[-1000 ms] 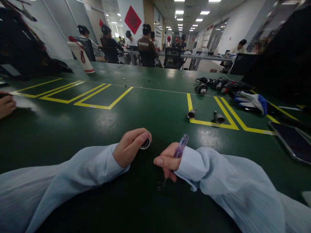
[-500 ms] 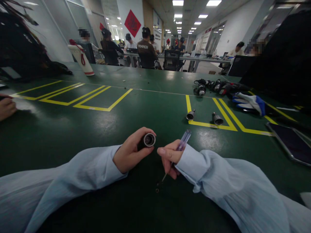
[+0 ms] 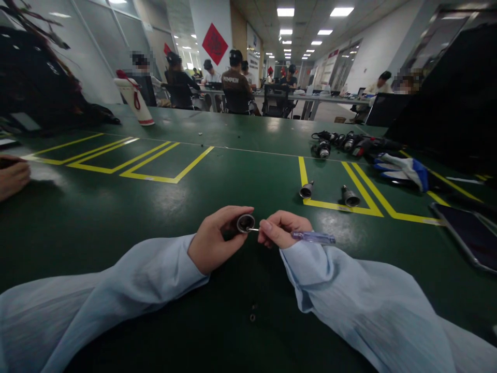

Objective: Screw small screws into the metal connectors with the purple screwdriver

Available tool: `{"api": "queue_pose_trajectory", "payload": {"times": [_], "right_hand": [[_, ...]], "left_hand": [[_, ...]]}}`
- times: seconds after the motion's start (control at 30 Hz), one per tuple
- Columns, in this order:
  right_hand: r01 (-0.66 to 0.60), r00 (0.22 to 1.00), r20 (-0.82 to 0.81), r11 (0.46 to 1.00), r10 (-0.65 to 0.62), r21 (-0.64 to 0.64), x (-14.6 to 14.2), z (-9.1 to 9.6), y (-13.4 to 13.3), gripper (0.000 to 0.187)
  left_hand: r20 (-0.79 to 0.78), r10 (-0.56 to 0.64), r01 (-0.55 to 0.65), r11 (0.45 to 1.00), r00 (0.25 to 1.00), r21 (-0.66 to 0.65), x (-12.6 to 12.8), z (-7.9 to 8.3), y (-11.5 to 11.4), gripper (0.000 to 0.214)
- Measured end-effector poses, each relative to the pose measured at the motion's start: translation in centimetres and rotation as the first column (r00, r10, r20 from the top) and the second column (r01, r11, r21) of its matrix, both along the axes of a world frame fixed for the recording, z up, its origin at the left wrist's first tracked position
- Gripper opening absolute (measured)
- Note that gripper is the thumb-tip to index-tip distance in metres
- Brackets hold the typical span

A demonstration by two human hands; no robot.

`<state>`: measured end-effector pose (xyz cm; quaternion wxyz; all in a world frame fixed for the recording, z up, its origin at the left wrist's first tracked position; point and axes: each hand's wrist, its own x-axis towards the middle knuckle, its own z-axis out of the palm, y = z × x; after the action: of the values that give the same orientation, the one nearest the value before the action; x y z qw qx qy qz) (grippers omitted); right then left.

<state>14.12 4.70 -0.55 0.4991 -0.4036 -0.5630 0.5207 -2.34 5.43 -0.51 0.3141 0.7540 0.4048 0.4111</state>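
Between the thumb and fingers of my left hand is a round metal cup-shaped part, its hollow end turned towards me and to the right. My right hand is closed around a screwdriver with a clear purple handle, which points out to the right. The thin shaft reaches left to the mouth of the metal part; its tip is hard to make out inside the rim. Below the hands, a tiny ring-like piece lies on the dark green table, with another speck just above it.
Two similar metal parts lie by yellow tape at the right. Beyond are dark cabled devices, a blue-white glove and a phone. A white tumbler stands at the back left. Another person's hand rests at the left edge.
My right hand has swung the screwdriver from pointing down at the table to nearly level, bringing its shaft to the metal part's opening. My left hand still holds that part.
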Motion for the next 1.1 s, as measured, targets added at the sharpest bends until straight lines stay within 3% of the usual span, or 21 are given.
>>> {"api": "queue_pose_trajectory", "payload": {"times": [0.13, 0.33, 0.53, 0.87, 1.1], "right_hand": [[0.057, 0.993, 0.095, 0.996, -0.063, 0.069, -0.2, -0.2, 0.2, 0.028], [0.147, 0.934, 0.282, 0.955, -0.22, 0.259, -0.1, -0.3, 0.3, 0.024], [0.035, 0.897, 0.38, 0.893, -0.226, 0.448, -0.3, -0.5, 0.8, 0.021], [0.077, 0.878, 0.413, 0.921, -0.243, 0.381, -0.6, -0.5, 0.9, 0.021], [0.093, 0.852, 0.452, 0.926, -0.264, 0.366, -0.5, -0.2, 0.7, 0.024]], "left_hand": [[0.078, -0.027, 0.037, 0.991, 0.997, -0.127, 0.2, 0.2, -0.1, 0.041], [0.09, -0.012, 0.023, 0.992, 0.996, -0.124, 0.1, -0.1, 0.2, 0.037], [0.049, 0.032, -0.028, 0.996, 0.998, -0.085, 0.2, -0.2, 0.4, 0.032], [0.077, 0.114, -0.105, 0.988, 0.99, -0.113, 1.3, 0.1, 1.3, 0.021], [0.092, 0.109, -0.095, 0.986, 0.99, -0.139, 1.4, -0.1, 1.8, 0.02]]}}
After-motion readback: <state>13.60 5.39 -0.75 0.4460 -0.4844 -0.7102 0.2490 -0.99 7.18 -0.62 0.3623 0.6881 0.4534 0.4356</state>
